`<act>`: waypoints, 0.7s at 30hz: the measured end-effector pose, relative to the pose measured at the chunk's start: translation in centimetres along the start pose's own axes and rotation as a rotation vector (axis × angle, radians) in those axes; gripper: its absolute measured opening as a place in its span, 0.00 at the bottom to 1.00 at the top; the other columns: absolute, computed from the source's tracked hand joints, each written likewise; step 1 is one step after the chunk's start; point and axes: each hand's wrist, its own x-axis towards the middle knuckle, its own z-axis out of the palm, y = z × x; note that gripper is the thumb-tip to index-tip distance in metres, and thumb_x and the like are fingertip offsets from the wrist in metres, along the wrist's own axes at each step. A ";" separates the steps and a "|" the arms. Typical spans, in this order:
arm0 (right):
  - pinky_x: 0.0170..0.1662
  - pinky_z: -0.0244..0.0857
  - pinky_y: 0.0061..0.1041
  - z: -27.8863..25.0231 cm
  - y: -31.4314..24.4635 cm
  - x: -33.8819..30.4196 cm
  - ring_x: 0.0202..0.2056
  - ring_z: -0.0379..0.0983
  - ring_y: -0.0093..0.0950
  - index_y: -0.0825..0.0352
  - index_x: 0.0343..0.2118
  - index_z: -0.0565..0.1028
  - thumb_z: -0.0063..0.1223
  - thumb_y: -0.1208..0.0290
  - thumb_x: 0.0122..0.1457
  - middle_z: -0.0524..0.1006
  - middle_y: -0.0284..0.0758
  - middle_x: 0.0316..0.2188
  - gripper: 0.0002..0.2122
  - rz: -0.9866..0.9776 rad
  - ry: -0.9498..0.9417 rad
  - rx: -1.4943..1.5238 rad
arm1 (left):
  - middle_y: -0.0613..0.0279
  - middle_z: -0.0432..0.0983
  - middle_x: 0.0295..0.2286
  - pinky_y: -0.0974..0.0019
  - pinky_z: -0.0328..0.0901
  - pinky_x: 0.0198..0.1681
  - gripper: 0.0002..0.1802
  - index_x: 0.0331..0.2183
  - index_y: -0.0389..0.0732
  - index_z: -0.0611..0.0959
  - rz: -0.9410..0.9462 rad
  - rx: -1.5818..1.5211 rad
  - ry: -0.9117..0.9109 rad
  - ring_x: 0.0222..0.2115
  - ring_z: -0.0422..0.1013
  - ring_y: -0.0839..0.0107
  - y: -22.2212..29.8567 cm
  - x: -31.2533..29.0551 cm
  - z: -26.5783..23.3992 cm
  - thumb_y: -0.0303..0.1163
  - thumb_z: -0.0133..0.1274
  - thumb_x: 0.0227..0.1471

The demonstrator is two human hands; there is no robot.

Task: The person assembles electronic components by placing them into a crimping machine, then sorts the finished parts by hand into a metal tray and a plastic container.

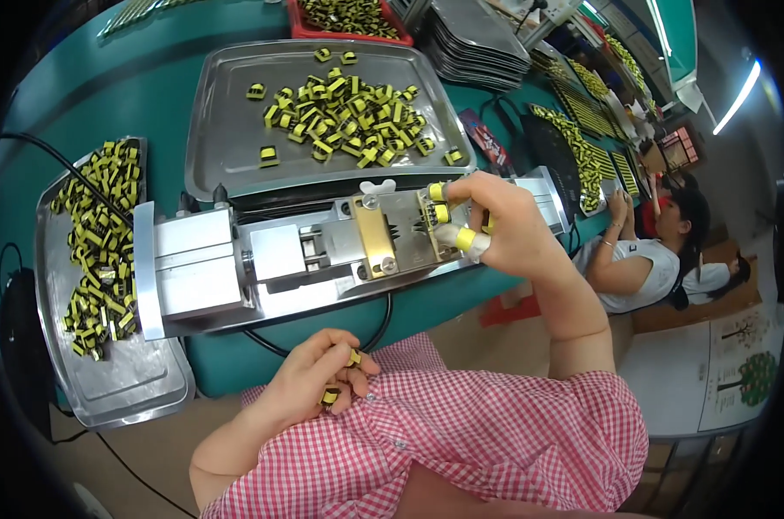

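Observation:
A metal clamping machine (275, 251) with a brass-coloured plate (374, 237) lies across the bench in front of me. At its right end, my right hand (515, 227) pinches a small yellow-and-black transformer (467, 239) between thumb and fingers, with white wrapping on a fingertip. Two more such transformers (440, 211) sit beside the fingers at the machine's upright slotted plate. Closer to my body, my left hand (304, 378) is curled with its palm partly hidden. It holds a small transformer (355, 357) at the fingertips and another transformer (330, 396) lower in the fingers.
Behind the machine stands a metal tray (223, 130) with a pile of transformers; another loaded tray (141, 389) is at left. A red bin (301, 28) and stacked trays (474, 43) are at the back. A black cable (379, 329) hangs in front. A co-worker (643, 259) sits at right.

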 end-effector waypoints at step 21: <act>0.19 0.60 0.24 2.0 -0.1 0.2 0.18 0.68 0.29 0.67 0.31 0.73 0.58 0.75 0.39 0.69 0.33 0.19 0.12 -0.350 0.038 -0.268 | 0.51 0.70 0.30 0.73 0.59 0.16 0.16 0.44 0.30 0.65 -0.064 -0.144 -0.105 0.16 0.64 0.73 -0.1 0.7 -0.9 0.28 0.35 0.54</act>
